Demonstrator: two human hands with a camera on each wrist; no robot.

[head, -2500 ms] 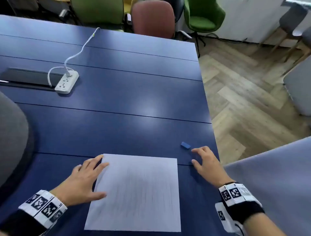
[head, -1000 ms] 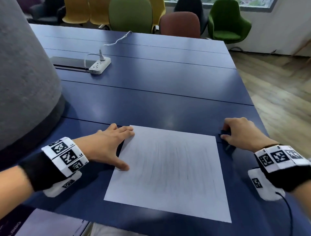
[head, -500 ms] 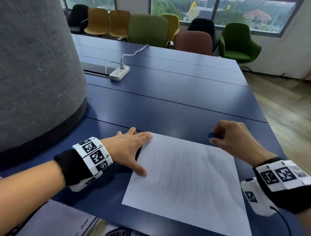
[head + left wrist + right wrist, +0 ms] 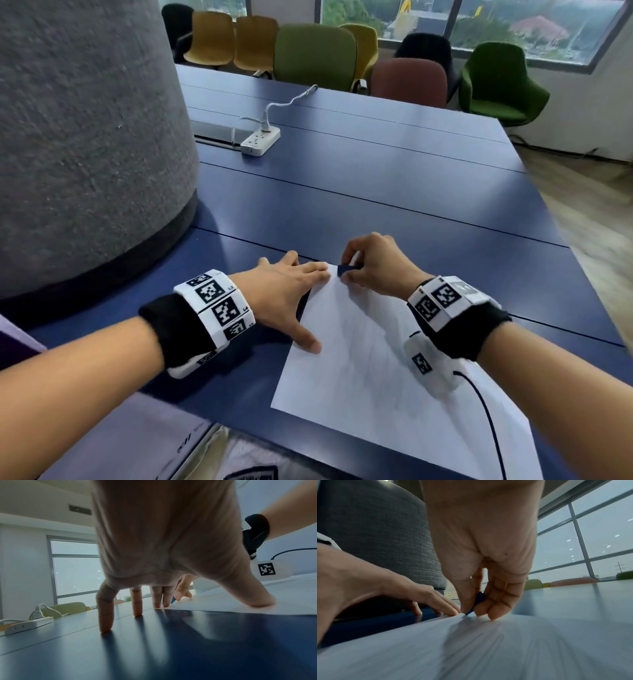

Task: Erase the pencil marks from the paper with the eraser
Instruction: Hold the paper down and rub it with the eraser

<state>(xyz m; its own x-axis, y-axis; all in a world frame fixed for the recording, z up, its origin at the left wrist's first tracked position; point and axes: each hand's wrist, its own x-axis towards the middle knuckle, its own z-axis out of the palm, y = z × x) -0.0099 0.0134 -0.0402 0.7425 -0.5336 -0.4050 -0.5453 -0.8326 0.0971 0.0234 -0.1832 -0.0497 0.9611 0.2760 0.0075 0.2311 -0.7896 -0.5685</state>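
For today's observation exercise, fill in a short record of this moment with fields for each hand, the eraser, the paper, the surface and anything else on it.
left hand: left hand lies flat, fingers straight, thumb pressing the paper's left edge, fingertips at its far corner
right hand: right hand pinches the eraser between thumb and fingers
eraser: small blue eraser, lower tip on the paper near the far left corner
paper: white paper with faint grey pencil strokes, flat on the table
surface: dark blue table
other: white power strip with cable, further back
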